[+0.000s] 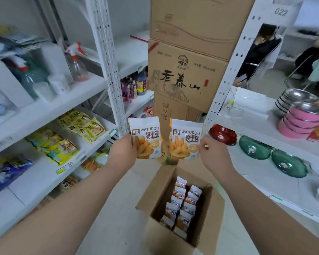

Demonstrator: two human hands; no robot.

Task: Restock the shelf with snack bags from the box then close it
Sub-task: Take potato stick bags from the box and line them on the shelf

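Up front, two glossy white-and-orange pouches printed WATUDOU, with fries pictured, are held upright side by side above the box (180, 208). The left hand (122, 150) pinches the left bag (145, 138) by its left edge; the right hand (213, 153) pinches the right bag (185, 139) by its right edge. Below, the brown cardboard box stands open on the pale floor, flaps out, with two rows of matching bags (182, 201) packed on end. White perforated-steel shelves flank it: the left shelf (44, 111) carries crinkly yellow packets (83, 126).
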